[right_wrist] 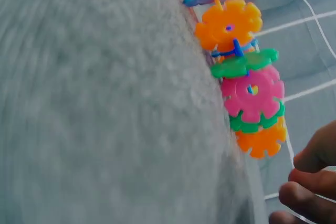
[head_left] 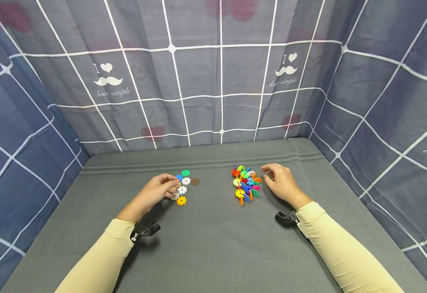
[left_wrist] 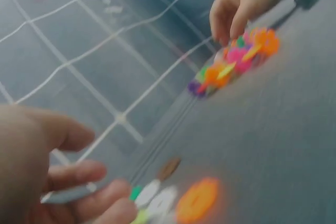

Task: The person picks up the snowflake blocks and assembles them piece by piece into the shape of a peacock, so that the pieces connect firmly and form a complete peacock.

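Note:
My left hand [head_left: 159,187] hovers over the left side of a small group of loose plastic snowflake discs. In the left wrist view its thumb and fingers [left_wrist: 79,174] are apart, with nothing between them. Around it lie an orange disc [head_left: 181,200], a white disc [head_left: 182,190], a green disc [head_left: 186,173] and a brown disc [head_left: 195,182]. My right hand [head_left: 280,181] is at the right side of a many-coloured cluster of interlocked snowflake discs [head_left: 248,188]. Its fingers are loosely bent and hold nothing; in the right wrist view they sit near the cluster's orange disc [right_wrist: 262,140].
Both groups lie on a grey cloth-covered table [head_left: 213,244]. A dark blue-grey curtain with white grid lines [head_left: 202,81] closes off the back and both sides. Each wrist wears a black strap, the left strap [head_left: 147,230] and the right strap [head_left: 286,219].

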Motion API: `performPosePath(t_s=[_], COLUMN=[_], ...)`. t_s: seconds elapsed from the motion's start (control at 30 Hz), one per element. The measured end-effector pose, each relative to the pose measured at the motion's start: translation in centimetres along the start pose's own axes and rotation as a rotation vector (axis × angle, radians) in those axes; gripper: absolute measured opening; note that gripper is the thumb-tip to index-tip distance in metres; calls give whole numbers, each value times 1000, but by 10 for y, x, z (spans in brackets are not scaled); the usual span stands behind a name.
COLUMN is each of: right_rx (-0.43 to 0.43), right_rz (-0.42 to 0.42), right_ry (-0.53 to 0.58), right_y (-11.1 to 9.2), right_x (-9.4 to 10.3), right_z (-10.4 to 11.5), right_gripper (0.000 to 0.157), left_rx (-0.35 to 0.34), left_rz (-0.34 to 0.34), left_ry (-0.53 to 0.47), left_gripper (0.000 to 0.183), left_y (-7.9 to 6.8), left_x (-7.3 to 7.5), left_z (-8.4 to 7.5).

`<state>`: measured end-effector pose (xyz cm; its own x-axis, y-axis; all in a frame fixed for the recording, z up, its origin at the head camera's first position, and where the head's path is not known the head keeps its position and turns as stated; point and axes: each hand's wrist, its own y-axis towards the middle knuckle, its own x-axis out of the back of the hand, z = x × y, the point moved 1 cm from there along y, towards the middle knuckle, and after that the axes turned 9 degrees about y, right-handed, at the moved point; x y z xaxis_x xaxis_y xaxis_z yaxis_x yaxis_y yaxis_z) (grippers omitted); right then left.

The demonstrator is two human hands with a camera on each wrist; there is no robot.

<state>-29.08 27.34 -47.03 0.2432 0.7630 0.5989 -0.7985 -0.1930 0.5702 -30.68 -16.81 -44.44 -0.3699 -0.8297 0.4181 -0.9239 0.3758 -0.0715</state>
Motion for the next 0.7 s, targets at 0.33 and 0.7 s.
performPosePath(t_s=[0.33, 0.7], right_rx=[317, 256], right_rz=[-14, 494], right_ry=[-41, 10], right_y=[24, 37], right_x=[-15, -143], right_z=[71, 165], right_gripper=[18, 20], left_rx=[-342, -366], left_rz=[32, -41], left_ry=[503, 793], left_gripper=[26, 23], left_y=[-4, -8], left_x=[16, 14], left_z=[6, 16])
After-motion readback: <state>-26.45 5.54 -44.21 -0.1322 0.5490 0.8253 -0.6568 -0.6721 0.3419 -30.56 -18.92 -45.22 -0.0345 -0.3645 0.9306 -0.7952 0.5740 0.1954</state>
